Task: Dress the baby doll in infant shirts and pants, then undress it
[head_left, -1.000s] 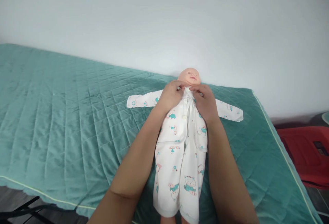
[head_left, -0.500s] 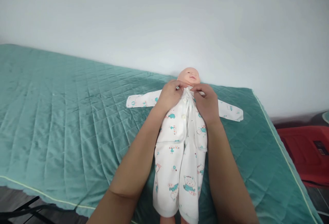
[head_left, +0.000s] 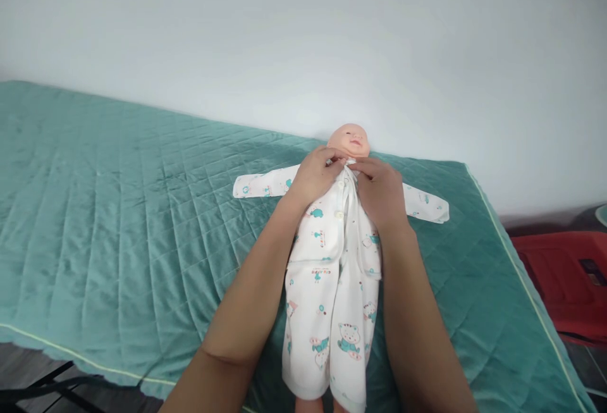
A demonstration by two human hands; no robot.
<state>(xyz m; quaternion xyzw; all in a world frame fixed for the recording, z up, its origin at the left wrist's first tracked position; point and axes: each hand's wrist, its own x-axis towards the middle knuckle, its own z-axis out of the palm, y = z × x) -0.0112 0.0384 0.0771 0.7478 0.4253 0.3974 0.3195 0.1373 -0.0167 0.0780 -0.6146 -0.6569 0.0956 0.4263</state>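
Note:
A baby doll [head_left: 349, 138] lies on its back, its head toward the wall. It wears a white printed baby jacket [head_left: 315, 229] and matching trousers [head_left: 327, 331]. The jacket's sleeves spread out to both sides, and two light buttons show down its front below the neck. At the collar my left hand [head_left: 318, 172] and my right hand [head_left: 379, 188] meet, both pinching the jacket's top edge under the doll's chin. The fingertips partly cover the collar, so the fastening between them is hidden.
The doll rests on a green quilted cover [head_left: 118, 223] with a yellow-green edge. A pale wall [head_left: 284, 40] stands behind it. Beyond the right edge is a red plastic object [head_left: 559, 280], and black metal legs [head_left: 57, 388] show at the lower left.
The fingers of my right hand have shifted slightly at the collar, flattening a little toward the left. The doll and its clothes lie as before.

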